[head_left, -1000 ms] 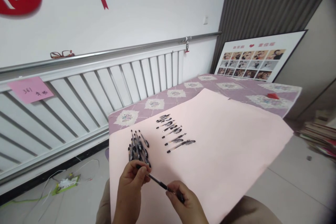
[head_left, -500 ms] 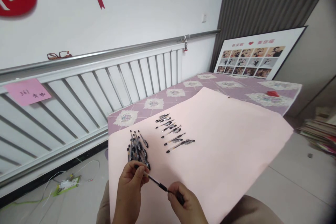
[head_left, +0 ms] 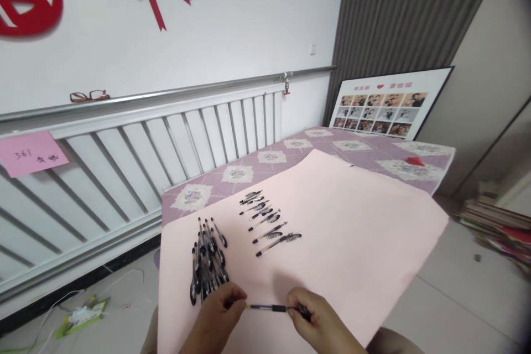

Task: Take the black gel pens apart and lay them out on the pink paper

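In front of me, low over the pink sheet, I hold a pen with a clear barrel and a black grip. My left hand pinches its rear end. At the tip end my right hand is closed around a black pen cap, partly hidden by the fingers; whether the tip touches the cap I cannot tell. A pile of black pens lies just beyond my left hand. Farther right, uncapped pens lie in a slanted row with loose caps beside them.
The pink sheet covers much of a table with a purple patterned cloth. A white radiator runs along the wall at left. A photo board leans behind, and a power strip lies on the floor.
The pen has turned from slanting down to the right to nearly level. Both hands have shifted right and remain on it. The view has tilted up slightly.
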### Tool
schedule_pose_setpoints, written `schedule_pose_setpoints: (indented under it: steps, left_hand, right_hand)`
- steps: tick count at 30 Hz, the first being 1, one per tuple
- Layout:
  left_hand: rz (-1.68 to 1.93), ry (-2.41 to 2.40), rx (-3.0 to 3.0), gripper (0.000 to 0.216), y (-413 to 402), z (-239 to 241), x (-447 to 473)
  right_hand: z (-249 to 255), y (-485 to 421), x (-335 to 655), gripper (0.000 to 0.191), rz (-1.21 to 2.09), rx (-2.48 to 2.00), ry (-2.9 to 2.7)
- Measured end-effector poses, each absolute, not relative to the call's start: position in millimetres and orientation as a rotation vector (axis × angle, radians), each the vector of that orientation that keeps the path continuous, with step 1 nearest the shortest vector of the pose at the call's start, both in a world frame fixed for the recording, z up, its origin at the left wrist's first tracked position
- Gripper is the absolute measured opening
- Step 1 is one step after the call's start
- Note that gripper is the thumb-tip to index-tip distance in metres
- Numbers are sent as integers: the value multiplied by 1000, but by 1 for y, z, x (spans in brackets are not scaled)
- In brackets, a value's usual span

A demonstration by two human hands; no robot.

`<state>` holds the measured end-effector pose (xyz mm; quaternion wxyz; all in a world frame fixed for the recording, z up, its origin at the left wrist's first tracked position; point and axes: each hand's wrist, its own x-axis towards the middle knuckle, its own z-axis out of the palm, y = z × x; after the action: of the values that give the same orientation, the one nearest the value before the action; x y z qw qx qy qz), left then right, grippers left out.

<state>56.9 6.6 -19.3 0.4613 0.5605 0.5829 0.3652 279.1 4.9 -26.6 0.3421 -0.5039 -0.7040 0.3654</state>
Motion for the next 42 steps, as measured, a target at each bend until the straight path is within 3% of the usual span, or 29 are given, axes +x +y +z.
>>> schedule_pose_setpoints:
  steps: [9, 22, 33, 42]
  left_hand:
    - [640, 1377, 2045, 28, 40, -27, 126]
    - [517, 1588, 2128, 28, 94, -60, 199]
    - [498, 1677, 2160, 28, 113, -72, 212]
    - [253, 1789, 2192, 24, 117, -70, 216]
  right_hand:
    - [-37, 48, 323, 18, 756, -1287, -2073]
    - [-47, 115, 362, 22, 676, -1254, -2184]
    - [-75, 133, 364, 22, 552, -1397, -2203]
    - [-90, 130, 370, 32, 506, -1402, -2033]
